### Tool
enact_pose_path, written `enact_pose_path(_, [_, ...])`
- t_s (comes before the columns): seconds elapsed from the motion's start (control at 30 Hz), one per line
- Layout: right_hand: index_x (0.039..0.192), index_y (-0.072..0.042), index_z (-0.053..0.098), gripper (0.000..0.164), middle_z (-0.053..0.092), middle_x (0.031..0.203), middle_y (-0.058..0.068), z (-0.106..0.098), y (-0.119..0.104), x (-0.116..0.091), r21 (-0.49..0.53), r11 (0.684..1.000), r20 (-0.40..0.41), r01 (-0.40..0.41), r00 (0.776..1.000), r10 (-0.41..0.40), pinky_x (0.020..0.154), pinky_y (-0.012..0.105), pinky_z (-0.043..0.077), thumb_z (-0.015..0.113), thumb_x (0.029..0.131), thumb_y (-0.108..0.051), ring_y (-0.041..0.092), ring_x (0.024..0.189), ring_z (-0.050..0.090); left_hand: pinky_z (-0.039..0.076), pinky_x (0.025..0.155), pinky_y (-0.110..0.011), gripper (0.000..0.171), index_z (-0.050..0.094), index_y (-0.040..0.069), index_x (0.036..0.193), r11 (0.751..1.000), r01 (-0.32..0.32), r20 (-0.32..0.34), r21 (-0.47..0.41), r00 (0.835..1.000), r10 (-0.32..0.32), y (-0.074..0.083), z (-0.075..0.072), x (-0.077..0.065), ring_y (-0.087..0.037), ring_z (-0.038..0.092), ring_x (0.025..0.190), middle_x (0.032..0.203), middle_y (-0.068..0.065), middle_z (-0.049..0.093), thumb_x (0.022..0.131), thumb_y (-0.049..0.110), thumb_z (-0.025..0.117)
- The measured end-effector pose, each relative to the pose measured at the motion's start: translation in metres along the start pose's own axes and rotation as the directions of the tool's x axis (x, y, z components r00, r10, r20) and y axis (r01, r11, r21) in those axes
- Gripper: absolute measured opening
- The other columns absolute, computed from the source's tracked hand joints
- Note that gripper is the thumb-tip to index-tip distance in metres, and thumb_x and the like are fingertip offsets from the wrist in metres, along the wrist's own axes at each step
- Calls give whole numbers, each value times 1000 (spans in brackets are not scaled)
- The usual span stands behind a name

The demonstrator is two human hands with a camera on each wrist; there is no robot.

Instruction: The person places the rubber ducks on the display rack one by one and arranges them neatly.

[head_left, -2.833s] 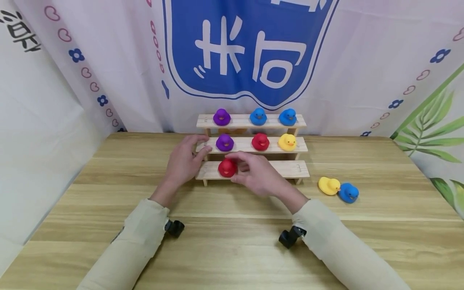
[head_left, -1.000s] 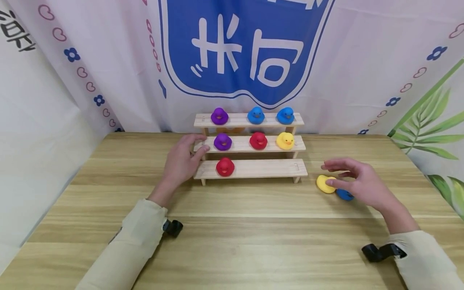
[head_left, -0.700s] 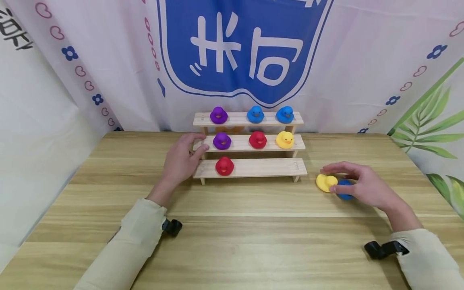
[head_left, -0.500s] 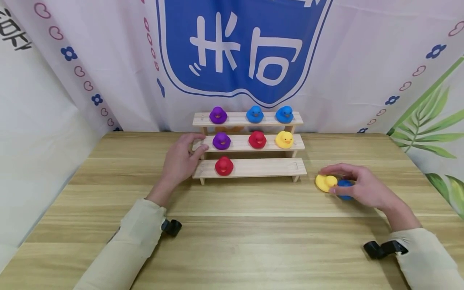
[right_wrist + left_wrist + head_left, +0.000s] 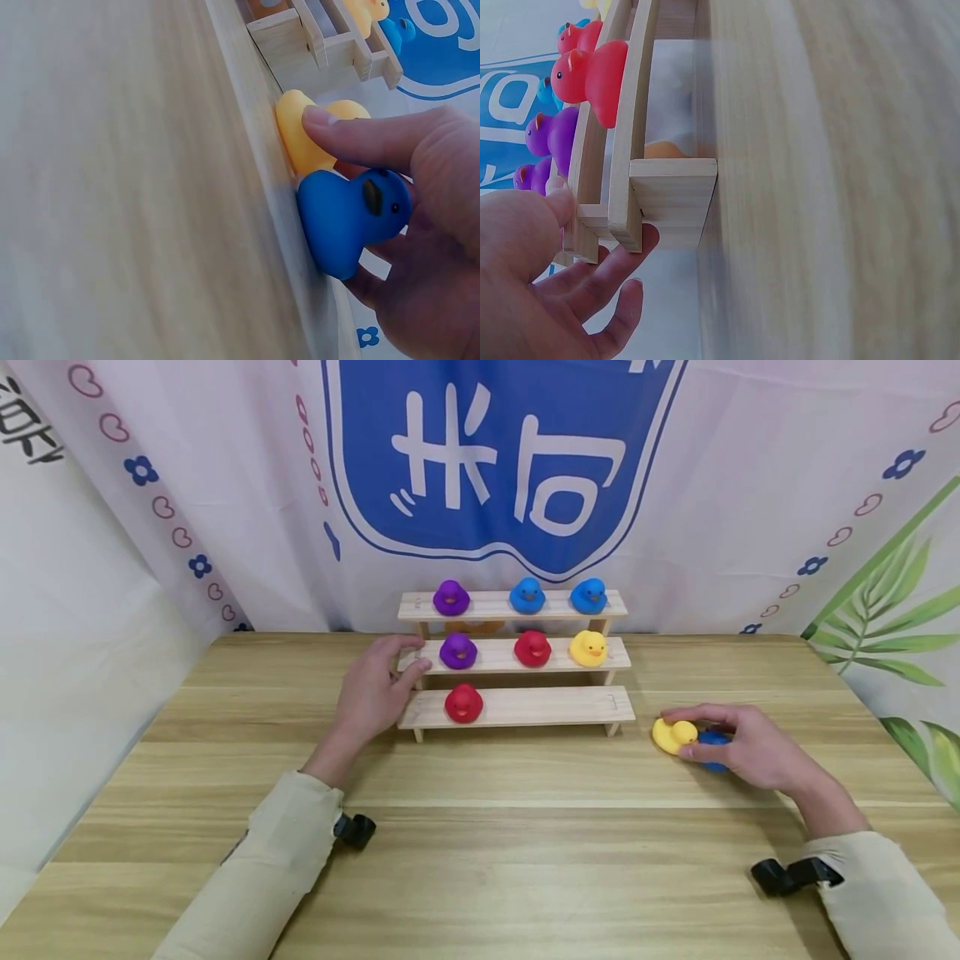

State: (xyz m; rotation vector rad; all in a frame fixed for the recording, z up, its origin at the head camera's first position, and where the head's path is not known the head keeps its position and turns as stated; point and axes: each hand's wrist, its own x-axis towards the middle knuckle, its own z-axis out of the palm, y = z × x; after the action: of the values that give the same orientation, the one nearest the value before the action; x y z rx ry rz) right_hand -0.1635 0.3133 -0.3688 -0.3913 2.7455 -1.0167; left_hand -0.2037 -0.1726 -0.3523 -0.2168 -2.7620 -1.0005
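My left hand [image 5: 375, 687] holds the left end of a three-tier wooden display stand [image 5: 555, 708]. In the left wrist view its thumb lies at the middle board and its fingers curl at the board ends. At the right, my right hand [image 5: 757, 747] has thumb and fingers around a yellow rubber duck [image 5: 670, 737] on the table. A blue rubber duck [image 5: 330, 217] sits against it, under the hand, partly hidden in the head view. On the bottom tier stands a red duck [image 5: 463, 704].
The middle tier bears a purple duck [image 5: 458, 652], a red duck [image 5: 532, 649] and a yellow duck [image 5: 588, 649]. Up top are a purple duck [image 5: 452, 599] and two blue ducks [image 5: 528, 597]. A printed curtain [image 5: 247, 485] hangs behind the wooden table [image 5: 480, 860].
My right hand has left the red duck on the bottom tier, moved right to the loose ducks and settled around the yellow one. My left hand has stayed at the stand.
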Motion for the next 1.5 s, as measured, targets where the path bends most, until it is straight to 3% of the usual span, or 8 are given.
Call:
enact_pose_path(0.1, [138,-17,70,43,67,148,10,1,-2,1,-31,999,-18,-8,1000,8,110,51,45,78,98,-31,36,137,57,58,83,-46,44,58,12,148,1000,1,0,-1,1000,-1,0,-1,0,-27,68,85,153,-15,57,110,34,60])
enact_pose_path(0.23, [138,-16,69,44,64,151,12,2,-5,2,-46,999,-52,-24,998,22,103,28,49,75,100,-36,36,133,59,58,83,-45,44,58,13,148,1000,5,2,-2,1000,-5,0,-1,-1,-27,68,84,154,-14,57,110,34,60])
enact_pose_path(0.33, [138,-16,69,44,63,152,11,2,-7,2,-47,999,-91,-28,996,23,91,8,46,74,101,-39,32,128,62,58,84,-46,44,58,13,148,1000,11,4,-2,1000,-11,1,-2,-1,-26,68,84,155,-14,56,110,34,60])
enact_pose_path(0.53, [138,-15,69,44,70,140,13,3,-12,0,-52,999,-212,-5,977,-6,75,14,51,76,100,-37,11,96,60,58,84,-46,44,58,13,148,1000,13,7,0,1000,-13,1,-2,-2,-27,68,86,154,-14,57,110,34,59])
enact_pose_path(0.63, [138,-14,69,45,72,134,14,4,-13,0,-40,999,-259,11,966,-21,72,16,52,78,99,-35,6,88,58,58,84,-45,44,58,13,148,1000,16,7,-3,1000,-16,1,-2,-2,-27,67,86,154,-13,57,110,34,60])
enact_pose_path(0.87, [136,-14,70,44,72,129,16,6,-21,-2,-2,1000,-295,27,955,-26,72,12,54,79,98,-33,0,87,62,58,89,-49,43,59,11,147,1000,-8,-6,-13,1000,8,1,-2,-2,-29,68,87,152,-15,59,109,32,61])
enact_pose_path(1.2, [143,-11,65,50,66,139,18,8,-35,0,60,997,-261,44,965,-27,80,5,55,79,98,-28,-8,93,65,56,98,-52,43,60,11,146,1000,-21,-14,-17,1000,20,-1,-1,-2,-30,68,90,151,-15,59,109,32,62])
enact_pose_path(1.5, [135,-12,69,44,72,134,11,15,-58,8,9,991,-319,132,940,-122,82,5,53,81,96,-29,-3,98,62,56,95,-52,43,60,12,147,1000,-17,-13,-19,1000,17,-2,0,-2,-31,69,93,152,-15,59,109,33,61])
